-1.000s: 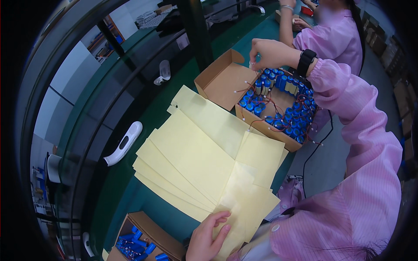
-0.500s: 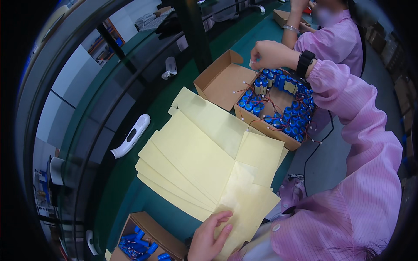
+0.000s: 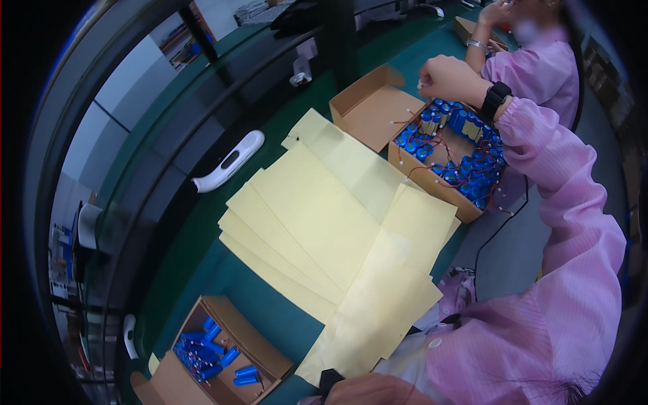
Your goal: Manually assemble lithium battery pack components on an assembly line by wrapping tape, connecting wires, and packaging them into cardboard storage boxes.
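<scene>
My right hand (image 3: 453,79) is raised over the far cardboard box (image 3: 437,181), its fingers closed in a pinch. A small white plug (image 3: 420,85) shows at the fingertips; whatever hangs from it is hidden. That box holds many blue cylindrical battery cells (image 3: 466,172), several wired with thin red leads ending in white plugs. Only a smeared part of my left hand (image 3: 374,390) shows at the bottom edge, beside a black object, and its fingers are hidden. Above it lies a fan of pale yellow sheets (image 3: 317,219) on the green table.
A second cardboard box (image 3: 260,337) with loose blue cells stands at the near left. White curved plastic pieces (image 3: 229,162) lie along a dark rail at left. A co-worker in a pink striped sleeve (image 3: 533,64) sits at the far right, close to the far box.
The view has shifted, so the scene sits higher and more of the near box shows. My left hand has left the yellow sheets toward the bottom edge. My right hand stays pinched above the far box.
</scene>
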